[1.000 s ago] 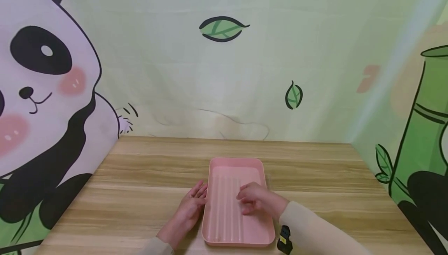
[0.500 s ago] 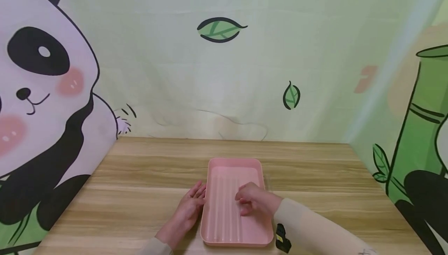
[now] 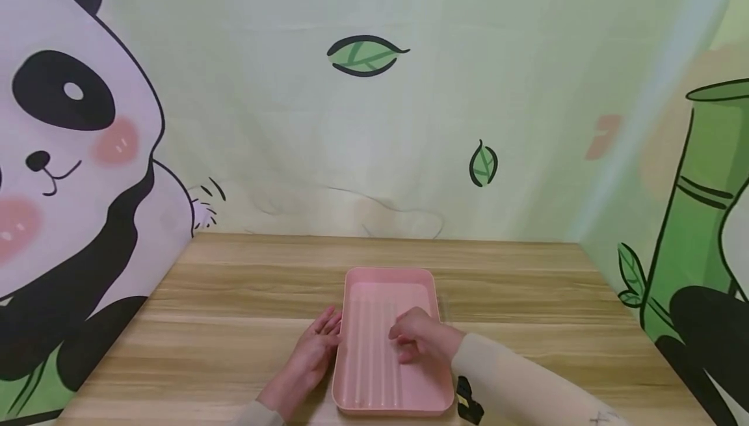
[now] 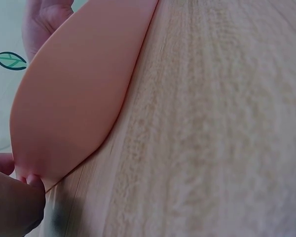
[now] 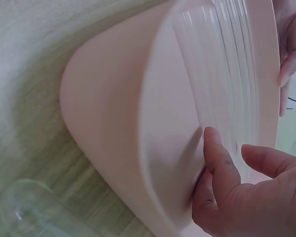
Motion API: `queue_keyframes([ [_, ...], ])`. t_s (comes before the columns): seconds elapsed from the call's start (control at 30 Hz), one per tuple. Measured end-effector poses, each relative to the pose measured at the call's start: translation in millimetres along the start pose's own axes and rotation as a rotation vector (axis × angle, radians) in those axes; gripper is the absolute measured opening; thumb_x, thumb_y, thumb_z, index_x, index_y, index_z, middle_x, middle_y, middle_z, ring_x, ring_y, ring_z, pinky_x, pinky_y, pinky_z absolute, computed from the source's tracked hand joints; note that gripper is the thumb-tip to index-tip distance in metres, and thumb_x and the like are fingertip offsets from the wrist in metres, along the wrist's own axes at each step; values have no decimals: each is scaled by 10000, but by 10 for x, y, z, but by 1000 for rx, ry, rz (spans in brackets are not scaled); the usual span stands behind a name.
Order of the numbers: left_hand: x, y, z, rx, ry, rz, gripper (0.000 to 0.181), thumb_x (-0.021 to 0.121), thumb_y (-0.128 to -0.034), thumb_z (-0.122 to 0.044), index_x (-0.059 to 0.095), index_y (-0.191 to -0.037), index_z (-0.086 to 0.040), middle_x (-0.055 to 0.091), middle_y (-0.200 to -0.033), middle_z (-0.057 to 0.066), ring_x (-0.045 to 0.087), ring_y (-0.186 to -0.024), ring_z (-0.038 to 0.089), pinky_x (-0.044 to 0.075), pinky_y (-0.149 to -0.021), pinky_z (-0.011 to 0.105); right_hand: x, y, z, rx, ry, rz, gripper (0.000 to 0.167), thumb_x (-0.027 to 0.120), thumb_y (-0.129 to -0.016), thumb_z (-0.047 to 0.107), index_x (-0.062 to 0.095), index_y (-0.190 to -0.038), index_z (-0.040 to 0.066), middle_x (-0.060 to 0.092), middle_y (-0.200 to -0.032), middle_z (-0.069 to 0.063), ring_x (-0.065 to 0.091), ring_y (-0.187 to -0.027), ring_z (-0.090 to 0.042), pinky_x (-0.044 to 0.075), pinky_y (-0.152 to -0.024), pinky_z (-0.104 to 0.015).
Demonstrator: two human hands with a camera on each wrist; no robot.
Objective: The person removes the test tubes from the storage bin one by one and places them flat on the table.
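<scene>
A pink rectangular tray (image 3: 422, 387) lies lengthwise on the wooden table. Inside, several clear tubes (image 3: 370, 364) lie side by side along its left part. My right hand (image 3: 422, 335) reaches into the tray with bent fingers. In the right wrist view, its thumb and finger (image 5: 222, 170) straddle a clear tube at the right of the row, seeming to pinch it. My left hand (image 3: 310, 351) rests palm up by the tray's left wall, fingers fairly straight. In the left wrist view, its fingertips (image 4: 35, 181) touch the tray's outer wall near a corner.
Another clear tube with a rounded end (image 5: 32, 207) lies on the table just right of the tray. The wooden table (image 3: 246, 270) extends around the tray. A printed panda cloth (image 3: 281, 120) hangs behind. A black strap (image 3: 468, 400) shows near the right sleeve.
The whole head view shifts slightly. Both hands keep nearly the same place against the tray, and the tubes stay as they were.
</scene>
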State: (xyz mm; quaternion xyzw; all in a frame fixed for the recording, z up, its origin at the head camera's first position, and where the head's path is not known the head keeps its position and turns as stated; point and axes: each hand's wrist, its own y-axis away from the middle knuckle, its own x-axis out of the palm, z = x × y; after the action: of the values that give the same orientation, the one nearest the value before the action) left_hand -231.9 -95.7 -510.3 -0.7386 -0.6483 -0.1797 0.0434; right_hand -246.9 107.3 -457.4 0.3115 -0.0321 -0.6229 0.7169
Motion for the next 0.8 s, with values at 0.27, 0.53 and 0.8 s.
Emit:
queue_keyframes([
  [0.27,9,7,-15,1,-10,-5,758,401,-914,161,86,-1600,90,152,-1651,367,164,-1561,501,283,-1286,438,39,14,14,-43,31,-13,254,647,-854,-69,462,-752,70,382,-619,17,449,-417,-67,505,-431,-187],
  [0.53,-10,2,-20,0,-21,-4,759,401,-914,153,86,-1602,86,158,-1651,365,167,-1561,498,336,-1245,373,66,19,26,-47,44,-41,259,661,-847,-77,446,-807,60,391,-648,5,443,-434,-72,481,-414,-169],
  [0.8,-12,-1,3,4,-15,0,759,403,-918,157,78,-1602,87,151,-1649,371,168,-1557,506,407,-1150,262,6,-9,3,-60,49,-8,195,633,-851,-59,488,-786,54,437,-612,10,512,-429,-86,510,-454,-185],
])
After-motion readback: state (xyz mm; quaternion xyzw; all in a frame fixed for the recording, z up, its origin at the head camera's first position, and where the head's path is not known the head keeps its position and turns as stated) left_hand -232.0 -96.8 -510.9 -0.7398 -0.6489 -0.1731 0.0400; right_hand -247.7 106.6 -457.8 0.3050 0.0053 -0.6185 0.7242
